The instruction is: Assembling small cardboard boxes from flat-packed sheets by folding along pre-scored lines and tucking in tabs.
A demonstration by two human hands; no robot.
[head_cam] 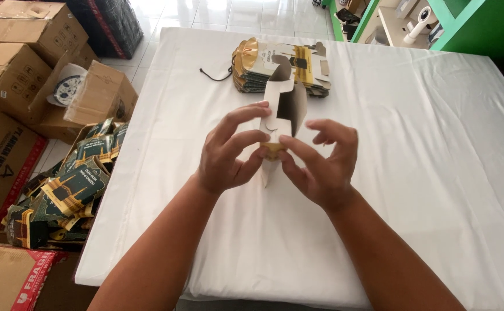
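- Two hands hold one small folded carton (281,109) above the middle of the worktop (425,173), which has a white cloth on it.
- Left hand (229,152): the grip is pinching the left side of the carton, near its lower end.
- Right hand (321,161): its fingers are pressed on the lower right part; the thumb is hidden, so how it closes I cannot tell fully.
- Carton is upright, its open top flap up.
- A stack of flat cartons (281,68) lies behind it, well apart.
- Finished boxes (67,190) lie in a brown carton on the floor, left.

Stack of flat cartons (281,69) on table (425,144), behind hand-held carton (283,109); boxes (16,63) probably floor-level, left.
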